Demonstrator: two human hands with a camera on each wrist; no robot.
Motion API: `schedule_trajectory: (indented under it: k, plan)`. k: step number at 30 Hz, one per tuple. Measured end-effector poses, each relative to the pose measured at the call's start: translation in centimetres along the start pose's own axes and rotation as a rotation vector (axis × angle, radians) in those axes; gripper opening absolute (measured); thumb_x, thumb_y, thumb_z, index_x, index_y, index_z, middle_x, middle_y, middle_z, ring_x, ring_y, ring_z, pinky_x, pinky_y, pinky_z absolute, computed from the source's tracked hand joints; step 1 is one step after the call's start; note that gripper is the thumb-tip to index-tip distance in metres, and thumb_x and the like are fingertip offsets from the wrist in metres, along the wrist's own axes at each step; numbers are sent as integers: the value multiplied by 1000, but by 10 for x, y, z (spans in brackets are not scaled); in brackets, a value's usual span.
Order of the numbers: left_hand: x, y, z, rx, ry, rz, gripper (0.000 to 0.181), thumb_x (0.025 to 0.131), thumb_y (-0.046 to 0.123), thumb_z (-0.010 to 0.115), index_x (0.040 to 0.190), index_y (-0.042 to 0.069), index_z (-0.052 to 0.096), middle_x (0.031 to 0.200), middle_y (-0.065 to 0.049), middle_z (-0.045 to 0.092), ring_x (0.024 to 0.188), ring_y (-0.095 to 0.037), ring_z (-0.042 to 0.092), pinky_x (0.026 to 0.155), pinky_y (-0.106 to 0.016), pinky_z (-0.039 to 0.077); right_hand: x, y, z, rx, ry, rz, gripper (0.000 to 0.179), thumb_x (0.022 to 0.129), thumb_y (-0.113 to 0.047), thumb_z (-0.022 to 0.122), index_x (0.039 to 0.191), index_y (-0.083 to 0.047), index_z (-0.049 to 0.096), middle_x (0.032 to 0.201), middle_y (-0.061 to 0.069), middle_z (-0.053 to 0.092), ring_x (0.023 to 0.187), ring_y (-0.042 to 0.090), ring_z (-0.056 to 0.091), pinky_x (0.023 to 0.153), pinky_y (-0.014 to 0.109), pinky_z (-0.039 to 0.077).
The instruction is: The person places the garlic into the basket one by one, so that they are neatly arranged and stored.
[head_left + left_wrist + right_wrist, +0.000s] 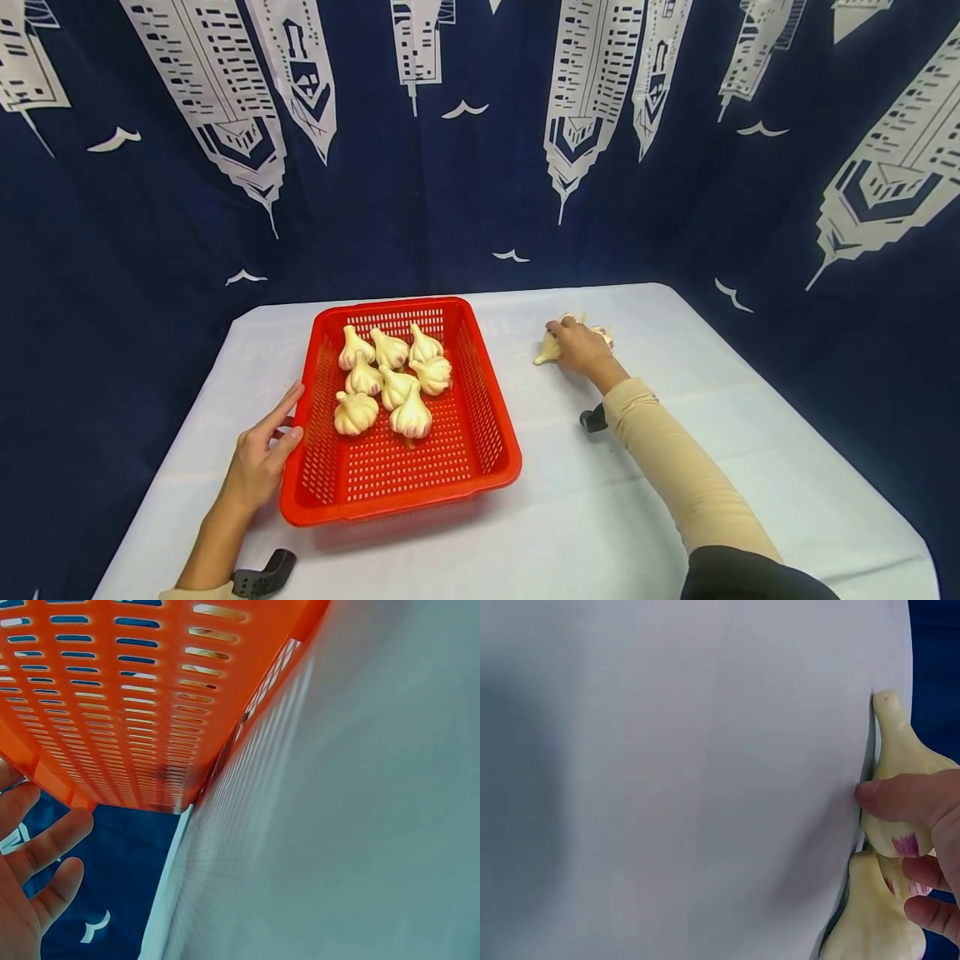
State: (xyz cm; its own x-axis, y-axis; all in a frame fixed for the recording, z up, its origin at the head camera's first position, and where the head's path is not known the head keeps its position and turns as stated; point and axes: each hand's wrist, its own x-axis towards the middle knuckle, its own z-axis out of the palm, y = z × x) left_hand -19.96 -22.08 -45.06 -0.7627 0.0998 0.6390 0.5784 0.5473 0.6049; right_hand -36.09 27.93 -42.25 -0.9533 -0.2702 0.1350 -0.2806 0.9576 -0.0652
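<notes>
A red plastic basket (401,502) with slotted walls holds several garlic bulbs (411,414), grouped mostly toward its far half. My left hand (255,462) touches the basket's left rim with fingers extended; the left wrist view shows the fingers (52,844) spread beside the orange-looking basket wall (142,697). To the basket's right, my right hand (581,346) grips a garlic bulb (900,754) on the table, thumb across it. Another garlic bulb (870,919) lies close by, and a third is partly hidden behind the fingers.
A white cloth (555,500) covers the table under everything. Behind and beside it hangs a dark blue curtain (360,208) printed with white buildings and birds. Dark wrist devices (264,575) sit at both forearms.
</notes>
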Motion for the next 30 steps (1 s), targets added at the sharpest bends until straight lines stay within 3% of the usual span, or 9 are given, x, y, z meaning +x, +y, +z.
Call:
schedule_trajectory:
  k: [7, 17, 24, 30]
  plan:
    - [0, 1, 0, 7, -2, -7, 52, 90, 3, 55, 142, 2, 52, 141, -20, 52, 88, 0, 58, 74, -9, 42, -3, 1, -5, 86, 20, 23, 71, 75, -5, 76, 141, -6, 50, 129, 21, 53, 111, 39, 59, 84, 52, 52]
    - [0, 1, 0, 8, -1, -10, 52, 91, 4, 54, 142, 2, 51, 141, -20, 51, 88, -1, 59, 75, -8, 42, 0, -3, -14, 310, 164, 3, 70, 74, -18, 79, 135, 7, 53, 118, 25, 61, 103, 37, 58, 91, 49, 47]
    - [1, 0, -1, 12, 7, -4, 51, 91, 4, 54, 142, 2, 52, 141, -20, 52, 88, -1, 58, 75, -8, 42, 0, -14, -18, 474, 221, 8, 68, 78, -26, 80, 135, 0, 53, 113, 25, 66, 93, 33, 63, 80, 44, 51]
    - [1, 1, -1, 8, -1, -12, 52, 91, 4, 54, 142, 1, 52, 141, -20, 51, 89, 0, 57, 76, -8, 41, 1, -19, -19, 596, 213, 35, 67, 83, -20, 76, 143, -6, 49, 110, 23, 66, 79, 26, 62, 68, 33, 50]
